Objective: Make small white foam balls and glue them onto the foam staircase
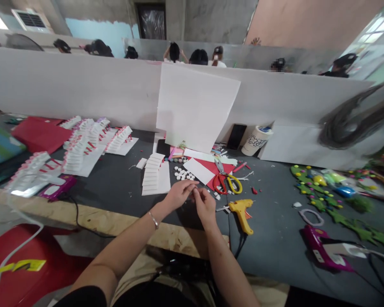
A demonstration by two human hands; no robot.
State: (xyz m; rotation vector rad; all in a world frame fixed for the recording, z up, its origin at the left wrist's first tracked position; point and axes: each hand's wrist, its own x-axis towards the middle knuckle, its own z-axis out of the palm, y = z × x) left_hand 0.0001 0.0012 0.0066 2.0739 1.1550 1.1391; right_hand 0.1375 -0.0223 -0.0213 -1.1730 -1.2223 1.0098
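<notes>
My left hand (181,194) and my right hand (205,204) meet at the fingertips over the dark table, both pinched round something too small to make out. Just beyond them lie small white round pieces (183,174) and a white card (199,171) on red paper. Left of my hands is a folded white stepped strip (152,172) on a white sheet. To the right are scissors with red and yellow handles (227,181), lying partly open, and a yellow glue gun (242,213) on its side.
A white board (196,106) leans at the back beside a phone (237,136) and a cup (256,140). Finished-looking stepped pieces (80,149) lie left. Purple power strips (323,249) and green felt shapes (316,189) are right. People sit beyond the partition.
</notes>
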